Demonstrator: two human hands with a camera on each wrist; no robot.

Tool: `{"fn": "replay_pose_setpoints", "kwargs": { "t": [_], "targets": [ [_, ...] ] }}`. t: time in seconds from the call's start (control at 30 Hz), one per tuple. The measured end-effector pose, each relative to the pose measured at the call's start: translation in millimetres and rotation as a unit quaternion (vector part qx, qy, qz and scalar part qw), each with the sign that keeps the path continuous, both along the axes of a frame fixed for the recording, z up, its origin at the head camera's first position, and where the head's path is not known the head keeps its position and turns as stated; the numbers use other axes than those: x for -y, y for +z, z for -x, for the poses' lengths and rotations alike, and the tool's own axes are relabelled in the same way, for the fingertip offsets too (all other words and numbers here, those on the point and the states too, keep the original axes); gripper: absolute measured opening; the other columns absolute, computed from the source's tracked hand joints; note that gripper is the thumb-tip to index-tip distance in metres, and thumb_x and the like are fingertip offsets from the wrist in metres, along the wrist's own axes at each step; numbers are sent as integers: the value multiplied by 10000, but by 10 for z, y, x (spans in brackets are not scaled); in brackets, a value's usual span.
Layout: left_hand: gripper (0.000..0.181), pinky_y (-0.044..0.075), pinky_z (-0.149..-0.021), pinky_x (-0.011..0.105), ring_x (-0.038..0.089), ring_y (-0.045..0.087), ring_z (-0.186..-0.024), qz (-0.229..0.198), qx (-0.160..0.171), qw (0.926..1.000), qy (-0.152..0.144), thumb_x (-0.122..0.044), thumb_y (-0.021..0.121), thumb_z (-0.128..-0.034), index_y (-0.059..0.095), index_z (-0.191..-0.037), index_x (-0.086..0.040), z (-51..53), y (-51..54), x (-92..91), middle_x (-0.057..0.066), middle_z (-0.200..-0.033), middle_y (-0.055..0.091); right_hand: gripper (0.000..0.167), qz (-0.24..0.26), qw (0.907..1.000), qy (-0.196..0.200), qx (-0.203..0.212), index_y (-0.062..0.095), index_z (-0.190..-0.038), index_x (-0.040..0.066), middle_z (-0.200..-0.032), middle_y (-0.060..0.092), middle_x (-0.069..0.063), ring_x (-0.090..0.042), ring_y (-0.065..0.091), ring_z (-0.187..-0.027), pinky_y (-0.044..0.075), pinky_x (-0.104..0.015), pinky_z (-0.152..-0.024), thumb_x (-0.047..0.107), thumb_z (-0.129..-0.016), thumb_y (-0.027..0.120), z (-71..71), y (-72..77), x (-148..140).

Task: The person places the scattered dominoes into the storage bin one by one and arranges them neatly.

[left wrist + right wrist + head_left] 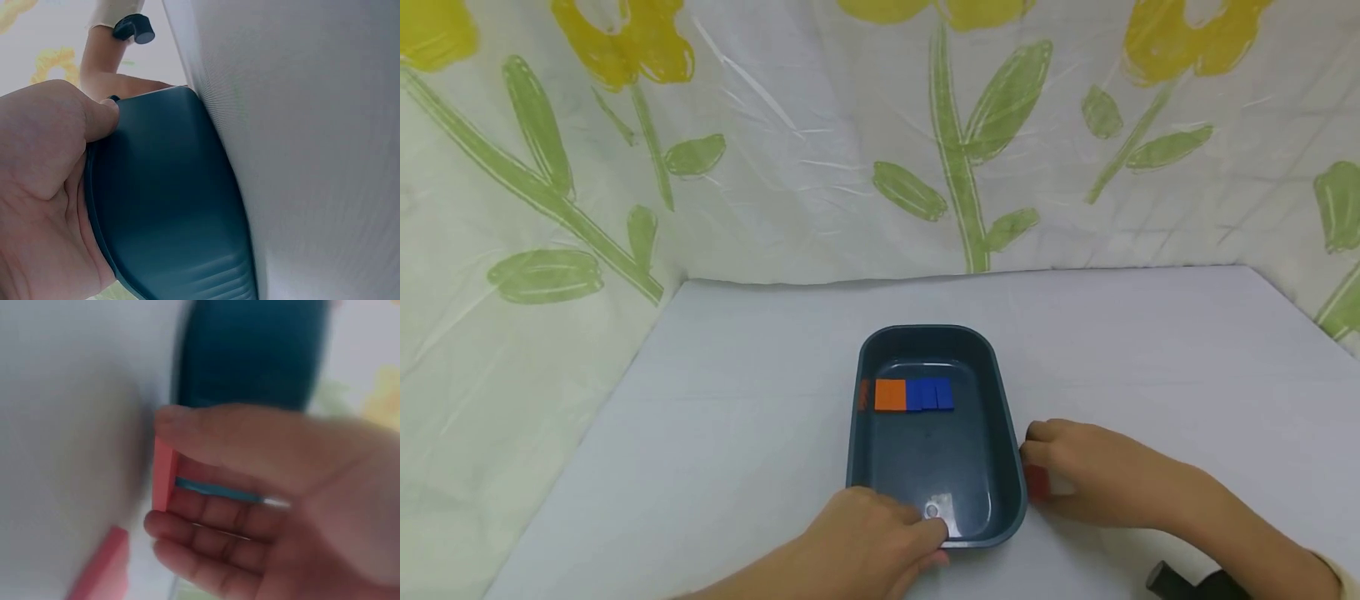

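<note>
A white table (715, 433) bears a teal tray (928, 462) and red block (105, 572).

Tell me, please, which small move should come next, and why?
Probably the right hand should lift the red piece over the tray: it pinches this piece outside, the left hand grips the tray's near end, and an orange and blue row lies inside.

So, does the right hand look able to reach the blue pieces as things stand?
Probably yes: the tray is open above the blue pieces, and the left hand holds only its near end. The right hand would have to clear the side wall, though, and it pinches a red piece.
</note>
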State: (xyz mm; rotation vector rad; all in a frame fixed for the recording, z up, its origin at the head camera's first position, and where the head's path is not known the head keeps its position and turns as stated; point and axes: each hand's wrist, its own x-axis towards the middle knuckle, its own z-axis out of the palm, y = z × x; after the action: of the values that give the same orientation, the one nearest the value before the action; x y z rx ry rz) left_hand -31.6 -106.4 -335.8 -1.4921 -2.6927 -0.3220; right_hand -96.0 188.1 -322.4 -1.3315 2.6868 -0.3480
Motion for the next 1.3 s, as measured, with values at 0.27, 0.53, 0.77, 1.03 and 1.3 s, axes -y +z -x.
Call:
{"fn": "replay_pose_setpoints", "kwargs": {
  "t": [0.27,0.53,0.77,1.03,1.3],
  "targets": [
    [230,197,-440,131,-23,250,-449,-96,-54,9999,-31,-319,544,-1046,574,-852,-199,-2,-17,3,-134,-535,306,281,-298,9983,-76,500,724,-983,153,-903,581,127,-35,542,-772,530,-241,-664,76,-745,853,44,145,-18],
    [218,191,-436,126,-31,241,-445,-172,-15,9999,-17,-317,570,-1035,581,-847,-209,0,-30,0,-138,-530,290,360,-539,9984,158,-65,721,-1048,150,-952,629,83,-99,592,-830,552,-280,-684,99,-728,878,117,387,-45],
    [210,202,-435,122,-39,241,-439,-87,62,9999,2,-335,556,-1040,597,-870,-217,7,-25,-4,-147,-528,283,353,-865,9951,279,-394,718,-1030,157,-910,608,98,-95,581,-816,548,-266,-677,142,-724,893,141,605,87],
    [229,186,-421,143,-21,225,-428,23,-61,10000,17,-347,560,-1037,574,-850,-216,7,-4,-2,-136,-527,268,249,-1113,9901,396,-754,701,-946,159,-801,515,104,-90,511,-742,493,-241,-627,208,-776,876,182,802,437],
    [208,187,-423,132,-36,223,-428,12,48,10000,1,-351,554,-1040,614,-890,-219,8,-2,-3,-139,-528,268,160,-1351,9837,892,-783,715,-926,115,-760,512,49,-106,497,-681,459,-221,-590,176,-818,816,349,853,822]
  ]
}}
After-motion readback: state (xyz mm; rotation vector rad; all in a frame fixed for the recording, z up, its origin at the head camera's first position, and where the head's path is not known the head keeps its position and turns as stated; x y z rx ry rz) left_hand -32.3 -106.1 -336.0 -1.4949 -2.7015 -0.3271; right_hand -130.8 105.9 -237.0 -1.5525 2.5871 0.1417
